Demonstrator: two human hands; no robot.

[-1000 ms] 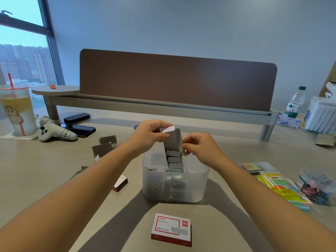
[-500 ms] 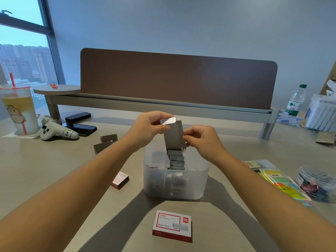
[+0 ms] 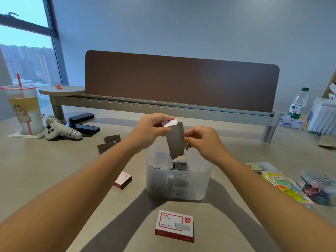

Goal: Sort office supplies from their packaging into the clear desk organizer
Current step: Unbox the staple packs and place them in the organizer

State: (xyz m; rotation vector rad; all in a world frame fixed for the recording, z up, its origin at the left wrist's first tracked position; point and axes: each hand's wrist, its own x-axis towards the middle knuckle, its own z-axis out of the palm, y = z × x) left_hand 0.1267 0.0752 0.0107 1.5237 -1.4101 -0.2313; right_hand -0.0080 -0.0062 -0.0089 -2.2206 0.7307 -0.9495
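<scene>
I see staples (image 3: pixel 179 165) dropped into organizer (image 3: pixel 179 186); both hands, left hand (image 3: pixel 152 130) and right hand (image 3: pixel 202 140), pinch the now-empty sleeve (image 3: pixel 175 140).

Office, desk (image 3: pixel 54 170) with brown divider panel (image 3: pixel 181 79), high-rise window (image 3: pixel 25 51) view

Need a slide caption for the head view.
Both hands, left and right, hold a grey cardboard sleeve over the clear plastic organizer.

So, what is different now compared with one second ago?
The staple strips that were sliding out of the grey sleeve have dropped into the clear organizer; the sleeve now hangs empty above it. Both hands, left and right, still pinch the sleeve. The red staple box stayed.
</scene>
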